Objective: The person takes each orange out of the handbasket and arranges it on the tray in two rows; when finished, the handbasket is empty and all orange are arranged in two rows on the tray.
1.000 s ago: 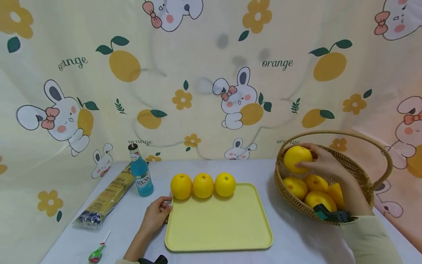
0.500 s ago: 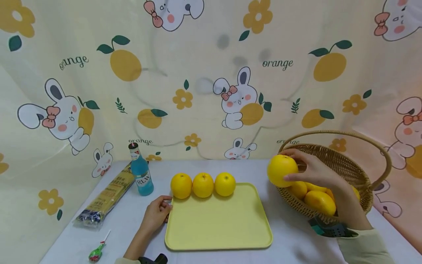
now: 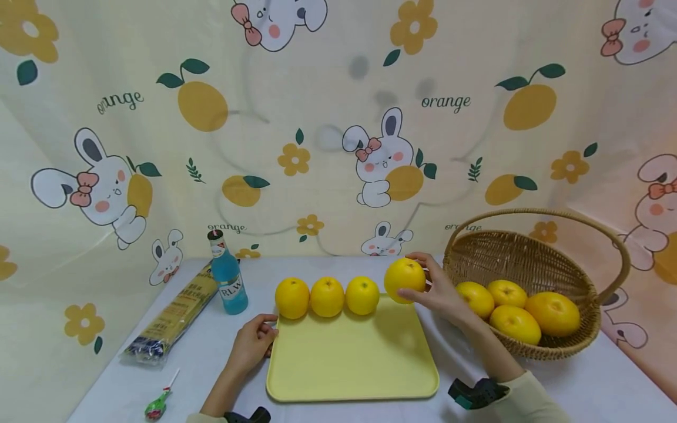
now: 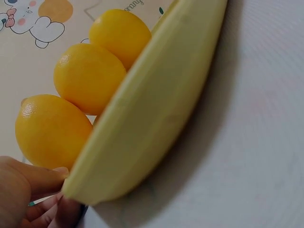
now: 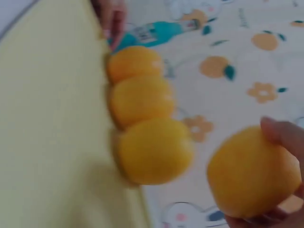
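Note:
My right hand [image 3: 439, 291] grips an orange [image 3: 404, 280] above the back right corner of the yellow tray [image 3: 354, 358]. In the right wrist view, the held orange [image 5: 251, 173] sits between thumb and fingers, apart from the others. Three oranges stand in a row along the tray's back edge: a left one [image 3: 292, 298], a middle one [image 3: 327, 297] and a right one [image 3: 362, 295]. At the tray's left edge, my left hand [image 3: 251, 343] holds the rim; the left wrist view has its fingertips [image 4: 59, 172] pinching the tray's corner [image 4: 83, 187].
On the right stands a wicker basket [image 3: 529, 252] with a tall handle and several oranges [image 3: 553, 314] inside. A blue bottle [image 3: 228, 276], a long yellow packet [image 3: 171, 314] and a green-wrapped lollipop [image 3: 157, 405] lie or stand left of the tray. A printed curtain [image 3: 328, 147] hangs behind.
My right hand has carried the orange out of the basket and left to above the tray's back right corner. My left hand stays at the tray's edge.

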`<state>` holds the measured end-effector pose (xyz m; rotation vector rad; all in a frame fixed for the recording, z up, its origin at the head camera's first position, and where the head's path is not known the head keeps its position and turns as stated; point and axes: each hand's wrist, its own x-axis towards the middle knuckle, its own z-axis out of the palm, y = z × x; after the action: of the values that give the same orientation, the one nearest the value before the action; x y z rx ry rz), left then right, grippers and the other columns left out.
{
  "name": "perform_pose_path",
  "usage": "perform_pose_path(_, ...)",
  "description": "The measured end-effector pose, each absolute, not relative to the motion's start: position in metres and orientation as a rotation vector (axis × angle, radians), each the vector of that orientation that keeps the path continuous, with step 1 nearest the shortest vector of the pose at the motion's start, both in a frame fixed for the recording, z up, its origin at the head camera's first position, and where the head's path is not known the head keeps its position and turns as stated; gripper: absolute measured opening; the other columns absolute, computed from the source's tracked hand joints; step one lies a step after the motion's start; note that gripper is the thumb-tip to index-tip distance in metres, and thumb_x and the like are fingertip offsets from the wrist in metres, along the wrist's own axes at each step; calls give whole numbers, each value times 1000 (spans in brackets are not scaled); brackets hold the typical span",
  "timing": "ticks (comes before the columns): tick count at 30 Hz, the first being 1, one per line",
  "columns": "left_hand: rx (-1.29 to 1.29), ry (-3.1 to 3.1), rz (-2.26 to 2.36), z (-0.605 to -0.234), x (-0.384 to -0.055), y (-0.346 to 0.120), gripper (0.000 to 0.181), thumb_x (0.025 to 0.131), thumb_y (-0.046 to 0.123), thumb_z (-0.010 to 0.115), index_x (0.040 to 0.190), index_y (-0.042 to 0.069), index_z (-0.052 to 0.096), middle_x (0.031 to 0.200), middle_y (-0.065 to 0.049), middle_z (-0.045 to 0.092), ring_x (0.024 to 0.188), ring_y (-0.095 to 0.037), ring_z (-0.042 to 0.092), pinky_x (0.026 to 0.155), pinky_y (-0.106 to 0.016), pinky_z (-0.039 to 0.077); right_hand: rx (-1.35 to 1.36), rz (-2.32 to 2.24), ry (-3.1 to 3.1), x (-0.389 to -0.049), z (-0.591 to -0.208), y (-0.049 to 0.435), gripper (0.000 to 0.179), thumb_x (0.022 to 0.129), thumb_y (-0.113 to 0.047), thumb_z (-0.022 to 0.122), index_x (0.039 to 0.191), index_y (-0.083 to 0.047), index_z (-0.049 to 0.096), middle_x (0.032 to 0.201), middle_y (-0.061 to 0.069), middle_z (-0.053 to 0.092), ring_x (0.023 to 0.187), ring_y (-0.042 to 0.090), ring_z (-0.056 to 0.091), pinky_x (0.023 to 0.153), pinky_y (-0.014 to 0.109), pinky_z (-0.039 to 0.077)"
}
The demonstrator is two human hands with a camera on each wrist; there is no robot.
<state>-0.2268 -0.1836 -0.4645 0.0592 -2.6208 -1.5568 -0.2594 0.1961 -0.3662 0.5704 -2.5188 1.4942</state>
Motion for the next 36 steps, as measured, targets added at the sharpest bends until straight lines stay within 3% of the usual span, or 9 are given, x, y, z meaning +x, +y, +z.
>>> perform_pose_path(11, 85, -2633, -1559, -466, -228, -182, 29, 87, 4, 60, 115, -1, 57, 76, -5, 52, 53, -15, 49, 47, -23, 48, 296, 1575, -2489, -279, -410, 182, 70, 74, -17, 77, 133, -12, 42, 127, 19, 42, 103, 33, 52, 77, 32, 48)
perform_pose_path(23, 106, -2642, -1561, -463, -227, -183, 28, 87, 4, 59, 115, 0, 58, 78, -6, 52, 56, -16, 49, 48, -23, 48, 336, 1547, -2539, -283, -426, 182, 70, 72, -15, 78, 132, -6, 43, 127, 20, 43, 105, 31, 48, 82, 34, 44)
perform_pose_path(31, 121, -2641, -1554, -464, -228, -182, 27, 87, 4, 60, 115, 0, 58, 78, -6, 52, 56, -16, 49, 48, -23, 48, 393, 1522, -2604, -283, -428, 185, 75, 75, -18, 77, 138, -6, 37, 135, 22, 39, 114, 35, 46, 92, 44, 42)
perform_pose_path(36, 133, -2645, -1556, -462, -228, -182, 27, 88, 3, 59, 115, 1, 58, 78, -6, 51, 57, -16, 48, 48, -22, 48, 466, 1398, -2675, -283, -426, 190, 83, 74, -18, 78, 142, -6, 32, 137, 27, 36, 121, 41, 41, 100, 55, 34)
